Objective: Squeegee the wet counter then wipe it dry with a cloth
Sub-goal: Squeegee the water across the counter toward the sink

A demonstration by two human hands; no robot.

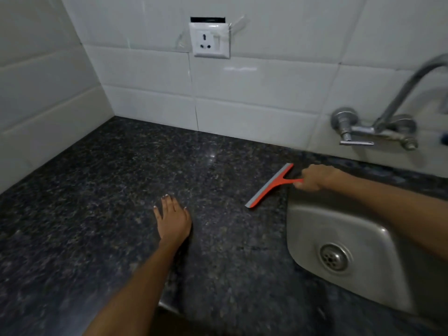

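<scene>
Now the orange squeegee (271, 185) is being gripped by its handle in the closed right hand (315, 178), blade resting on the granite counter (97, 214) beside the steel sink (303, 226). The left hand (173, 219) is being pressed flat, fingers spread. Squeegeeing is judged underway; next, water is probably being drawn sinkward.

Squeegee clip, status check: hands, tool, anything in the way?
Right hand shut on squeegee handle, blade on counter beside sink. Left hand flat and open on counter. No cloth in view. Nothing in the way.
</scene>
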